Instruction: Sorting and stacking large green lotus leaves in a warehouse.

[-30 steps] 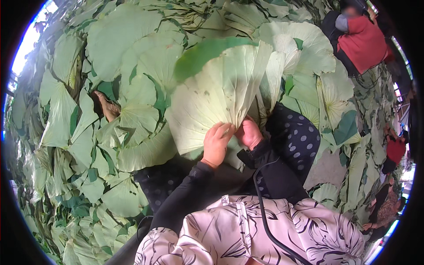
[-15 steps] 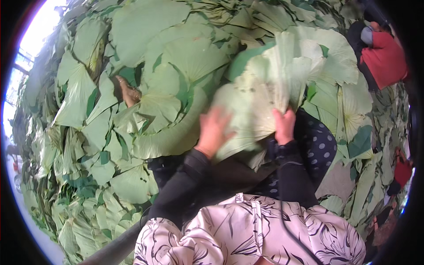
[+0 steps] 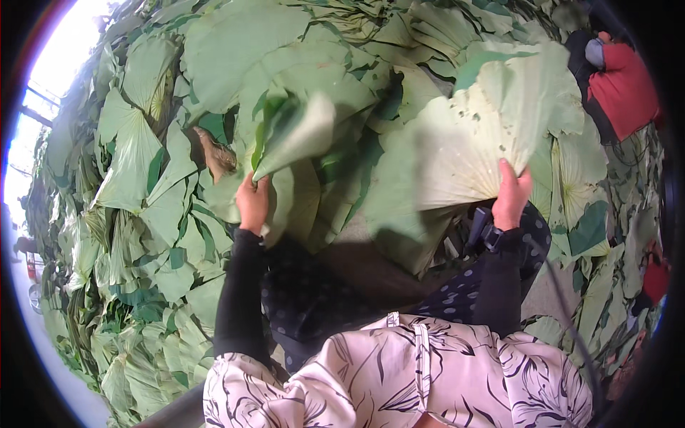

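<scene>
A large pale lotus leaf (image 3: 464, 143), fanned out and dotted with small dark holes, is pinched at its lower edge between the thumb and fingers of my right hand (image 3: 512, 200). Farther left, my left hand (image 3: 252, 205) grips the narrow end of another lotus leaf (image 3: 303, 139), partly folded and blurred by motion, with its darker green face showing along one side. Overlapping lotus leaves (image 3: 242, 36) lie heaped beyond both hands. A curled brown piece (image 3: 215, 155), perhaps a dried leaf, sits among them just above my left hand.
Lotus leaves (image 3: 164, 335) also spread down the left side. My dark dotted trouser legs (image 3: 314, 299) are bent below the hands. A dark cable (image 3: 571, 321) runs past my right arm. At the far right are a person in red (image 3: 622, 93) and another red garment (image 3: 653, 282).
My hands have moved apart. The left went left and now holds a folded leaf; the right shifted right, still gripping the pale leaf, which has opened out.
</scene>
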`<state>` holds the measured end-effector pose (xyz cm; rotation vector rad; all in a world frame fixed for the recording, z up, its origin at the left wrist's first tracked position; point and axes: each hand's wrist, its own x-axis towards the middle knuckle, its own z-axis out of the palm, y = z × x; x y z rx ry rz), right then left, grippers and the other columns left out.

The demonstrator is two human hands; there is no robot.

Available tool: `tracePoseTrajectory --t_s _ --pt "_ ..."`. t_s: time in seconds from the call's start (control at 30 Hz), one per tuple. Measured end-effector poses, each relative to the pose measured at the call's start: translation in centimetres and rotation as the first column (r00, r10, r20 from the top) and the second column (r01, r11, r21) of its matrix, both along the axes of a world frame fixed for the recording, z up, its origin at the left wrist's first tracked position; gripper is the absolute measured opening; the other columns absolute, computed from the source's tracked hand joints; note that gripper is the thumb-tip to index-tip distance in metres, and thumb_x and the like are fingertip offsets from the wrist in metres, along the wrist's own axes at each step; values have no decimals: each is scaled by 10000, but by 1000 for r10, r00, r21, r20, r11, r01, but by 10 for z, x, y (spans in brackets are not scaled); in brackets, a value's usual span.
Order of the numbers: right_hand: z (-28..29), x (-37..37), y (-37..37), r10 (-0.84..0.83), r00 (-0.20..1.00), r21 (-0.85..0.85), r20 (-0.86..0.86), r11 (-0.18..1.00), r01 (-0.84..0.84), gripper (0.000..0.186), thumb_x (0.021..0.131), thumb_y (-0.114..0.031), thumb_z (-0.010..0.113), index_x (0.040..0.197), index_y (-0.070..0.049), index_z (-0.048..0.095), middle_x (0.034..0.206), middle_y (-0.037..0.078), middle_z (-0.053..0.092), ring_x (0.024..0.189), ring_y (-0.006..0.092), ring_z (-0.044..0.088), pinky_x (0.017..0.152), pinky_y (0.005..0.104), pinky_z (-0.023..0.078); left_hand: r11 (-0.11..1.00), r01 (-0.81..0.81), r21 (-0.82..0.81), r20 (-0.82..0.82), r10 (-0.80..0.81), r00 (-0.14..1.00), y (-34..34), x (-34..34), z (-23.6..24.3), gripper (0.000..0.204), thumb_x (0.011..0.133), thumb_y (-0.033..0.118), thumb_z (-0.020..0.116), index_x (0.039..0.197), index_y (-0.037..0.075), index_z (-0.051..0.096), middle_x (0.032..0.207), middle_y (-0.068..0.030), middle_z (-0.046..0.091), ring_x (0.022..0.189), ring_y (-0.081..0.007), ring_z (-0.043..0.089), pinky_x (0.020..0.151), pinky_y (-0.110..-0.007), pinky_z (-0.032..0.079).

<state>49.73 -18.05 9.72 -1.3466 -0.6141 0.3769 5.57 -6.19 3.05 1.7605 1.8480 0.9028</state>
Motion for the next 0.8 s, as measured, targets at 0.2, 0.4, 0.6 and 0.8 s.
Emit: tracePoseTrajectory --t_s 0.2,0.4,0.6,0.8 --pt "67 7 -16 -308 916 150 257 949 277 333 789 -46 581 1089 75 504 1059 109 572 931 160 537 841 273 397 969 235 74 -49 -232 972 -61 94 -63 91 753 65 529 815 3 554 905 -166 524 795 -345 526 673 -409 453" --pt "89 43 -56 -549 819 369 166 805 465 351 776 -15 603 1098 62 486 1075 114 561 928 188 544 846 324 439 305 888 -343 201 -900 387 -107 150 -59 412 777 246 597 1122 26 548 1112 -215 522 1023 -369 497 835 -409 424" --pt "73 49 -62 -474 879 474 -62 761 443 413 773 -7 583 1165 35 461 1169 117 514 987 220 536 857 356 448 898 227 -377 -30 -256 966 -50 131 -127 799 706 459 671 1305 42 344 1204 -249 434 1167 -373 396 952 -398 362" --pt "39 79 -68 -470 863 331 -186 797 505 405 768 -46 594 1147 43 482 1121 124 540 937 240 568 812 369 482 805 300 -512 138 -268 954 -88 167 -171 750 701 406 681 1285 57 365 1200 -202 424 1093 -347 449 884 -373 403"
